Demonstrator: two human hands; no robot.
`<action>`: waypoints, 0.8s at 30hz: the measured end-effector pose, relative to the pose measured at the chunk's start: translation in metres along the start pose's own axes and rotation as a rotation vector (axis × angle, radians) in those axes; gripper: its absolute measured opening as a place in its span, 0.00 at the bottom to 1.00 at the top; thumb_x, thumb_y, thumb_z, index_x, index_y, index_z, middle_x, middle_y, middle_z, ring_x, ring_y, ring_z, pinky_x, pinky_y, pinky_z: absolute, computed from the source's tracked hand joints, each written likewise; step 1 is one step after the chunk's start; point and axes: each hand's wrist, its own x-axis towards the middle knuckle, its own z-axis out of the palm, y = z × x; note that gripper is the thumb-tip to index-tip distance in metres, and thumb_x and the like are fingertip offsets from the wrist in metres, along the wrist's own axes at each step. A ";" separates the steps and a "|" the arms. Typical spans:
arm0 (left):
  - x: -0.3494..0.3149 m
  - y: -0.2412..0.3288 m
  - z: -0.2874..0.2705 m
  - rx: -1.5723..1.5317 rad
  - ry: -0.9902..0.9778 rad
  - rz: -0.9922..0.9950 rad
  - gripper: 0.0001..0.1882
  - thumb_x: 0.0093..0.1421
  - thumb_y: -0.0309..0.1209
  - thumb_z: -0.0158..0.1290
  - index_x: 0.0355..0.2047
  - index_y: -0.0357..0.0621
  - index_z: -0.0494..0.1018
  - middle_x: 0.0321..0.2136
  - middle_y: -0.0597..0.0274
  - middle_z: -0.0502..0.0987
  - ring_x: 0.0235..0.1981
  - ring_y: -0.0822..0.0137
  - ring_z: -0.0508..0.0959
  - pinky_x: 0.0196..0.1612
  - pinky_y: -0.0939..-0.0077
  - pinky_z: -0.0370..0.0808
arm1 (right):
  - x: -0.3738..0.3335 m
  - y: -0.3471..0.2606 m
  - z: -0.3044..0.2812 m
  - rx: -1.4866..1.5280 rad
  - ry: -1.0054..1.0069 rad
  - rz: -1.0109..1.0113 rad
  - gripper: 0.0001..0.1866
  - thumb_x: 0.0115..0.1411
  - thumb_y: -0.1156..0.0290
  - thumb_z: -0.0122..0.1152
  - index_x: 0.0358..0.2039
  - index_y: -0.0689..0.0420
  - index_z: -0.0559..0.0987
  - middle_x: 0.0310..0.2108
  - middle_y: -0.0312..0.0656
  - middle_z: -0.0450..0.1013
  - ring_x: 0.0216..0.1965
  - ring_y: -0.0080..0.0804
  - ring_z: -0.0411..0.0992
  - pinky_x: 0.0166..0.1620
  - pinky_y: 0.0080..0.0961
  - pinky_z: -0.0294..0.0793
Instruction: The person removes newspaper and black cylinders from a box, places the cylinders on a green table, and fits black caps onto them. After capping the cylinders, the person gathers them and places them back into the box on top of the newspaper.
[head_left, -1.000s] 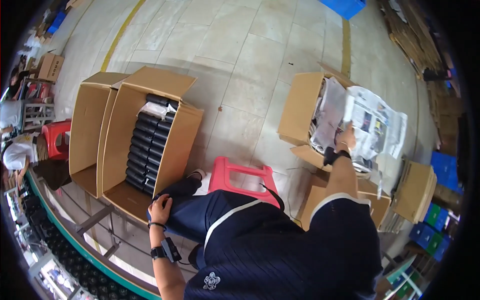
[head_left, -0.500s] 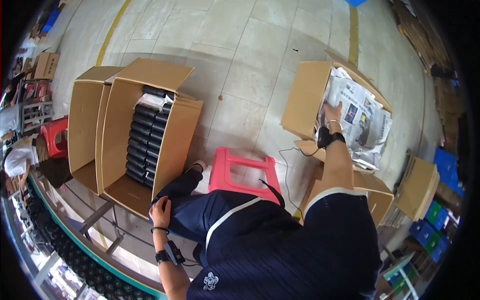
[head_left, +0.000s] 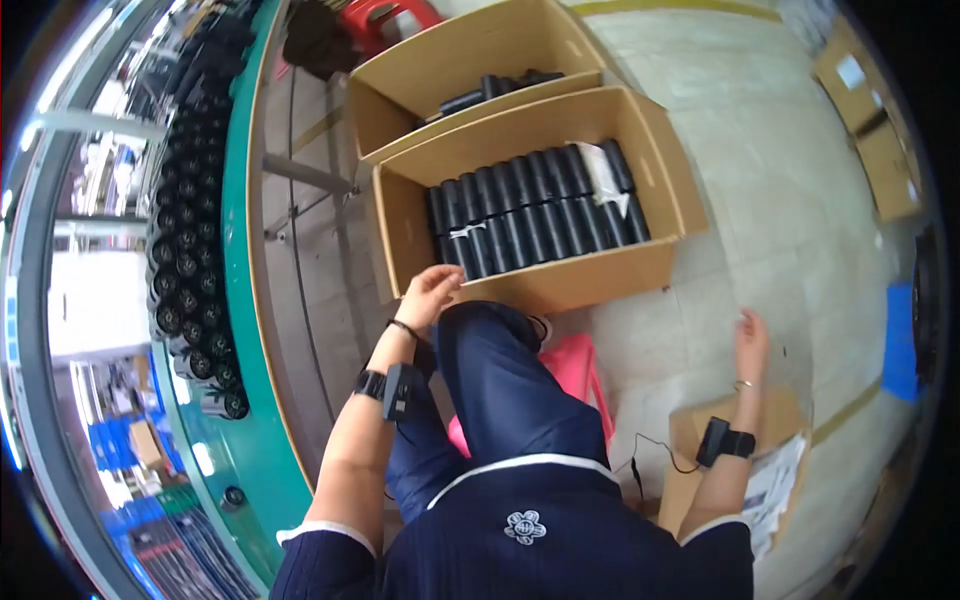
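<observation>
My left hand [head_left: 432, 290] is at the near left corner of an open cardboard box [head_left: 590, 285], its fingers loosely bent and apart, with nothing seen in them. Whether it touches the box rim I cannot tell. Inside that box lie rows of black cylinders [head_left: 515, 190], with a crumpled white wrapping [head_left: 602, 175] over some at the right end. My right hand [head_left: 752, 340], slightly blurred, hangs over the floor at the right, seemingly open and holding nothing. Below its wrist stands another cardboard box [head_left: 690, 425] with newspaper [head_left: 772, 488] in it, partly hidden by my forearm.
Behind the first box stands a second open box [head_left: 400, 85] with a few black cylinders. A green-topped bench [head_left: 240, 250] carrying many black cylindrical parts [head_left: 185, 240] runs along the left. A pink stool [head_left: 580, 370] is beneath me. More cartons [head_left: 885, 165] stand at far right.
The view has swung left, toward the box of cylinders. My right hand has come off the newspaper in its box. My left hand has left my knee for the box corner.
</observation>
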 end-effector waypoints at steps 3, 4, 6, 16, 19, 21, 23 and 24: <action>0.037 -0.025 -0.077 -0.514 0.087 -0.104 0.10 0.64 0.32 0.49 0.41 0.41 0.73 0.31 0.62 0.78 0.28 0.72 0.76 0.31 0.82 0.70 | 0.021 -0.172 0.085 -0.078 -0.417 -0.283 0.18 0.57 0.74 0.57 0.49 0.60 0.74 0.39 0.46 0.75 0.39 0.32 0.73 0.44 0.27 0.72; 0.058 -0.033 -0.081 -0.629 0.091 -0.159 0.09 0.63 0.30 0.46 0.39 0.39 0.72 0.29 0.60 0.77 0.28 0.69 0.76 0.28 0.80 0.71 | 0.038 -0.190 0.098 -0.148 -0.434 -0.409 0.19 0.56 0.72 0.58 0.50 0.60 0.73 0.40 0.47 0.75 0.39 0.34 0.73 0.44 0.28 0.72; 0.096 -0.052 -0.093 -0.603 0.202 -0.312 0.10 0.64 0.33 0.45 0.40 0.41 0.71 0.29 0.60 0.77 0.29 0.68 0.76 0.30 0.76 0.72 | 0.075 -0.226 0.133 -0.267 -0.546 -0.440 0.21 0.55 0.71 0.60 0.50 0.60 0.73 0.40 0.49 0.76 0.40 0.39 0.74 0.45 0.30 0.73; 0.256 -0.185 -0.121 -0.196 0.222 -0.593 0.08 0.58 0.33 0.51 0.36 0.47 0.73 0.24 0.66 0.74 0.25 0.70 0.73 0.26 0.73 0.74 | 0.257 -0.154 0.378 -0.797 -0.772 -0.058 0.22 0.49 0.64 0.64 0.44 0.60 0.76 0.44 0.53 0.74 0.48 0.49 0.72 0.51 0.36 0.71; 0.281 -0.226 -0.106 0.133 0.283 -0.625 0.17 0.52 0.36 0.55 0.40 0.40 0.73 0.33 0.53 0.77 0.36 0.57 0.78 0.34 0.60 0.78 | 0.257 -0.073 0.406 -0.779 -0.588 0.039 0.29 0.49 0.64 0.64 0.52 0.61 0.71 0.48 0.55 0.72 0.51 0.51 0.70 0.53 0.36 0.69; 0.294 -0.267 -0.119 0.363 0.339 -0.619 0.26 0.55 0.38 0.54 0.51 0.40 0.65 0.43 0.50 0.75 0.43 0.53 0.76 0.42 0.55 0.76 | 0.256 -0.053 0.437 -0.801 -0.499 0.110 0.36 0.50 0.64 0.64 0.58 0.61 0.63 0.49 0.59 0.70 0.52 0.52 0.68 0.54 0.38 0.68; 0.308 -0.275 -0.089 0.465 0.295 -0.630 0.29 0.55 0.41 0.55 0.52 0.36 0.63 0.45 0.44 0.73 0.44 0.49 0.75 0.45 0.56 0.74 | 0.263 -0.012 0.423 -0.763 -0.327 0.129 0.38 0.50 0.67 0.66 0.59 0.62 0.60 0.51 0.63 0.68 0.54 0.56 0.66 0.55 0.40 0.67; 0.310 -0.282 -0.092 0.600 0.303 -0.631 0.32 0.55 0.43 0.55 0.52 0.32 0.62 0.46 0.38 0.72 0.46 0.45 0.75 0.48 0.56 0.73 | 0.253 -0.017 0.438 -0.723 -0.323 0.143 0.39 0.50 0.68 0.66 0.60 0.62 0.59 0.51 0.63 0.67 0.54 0.56 0.66 0.55 0.40 0.67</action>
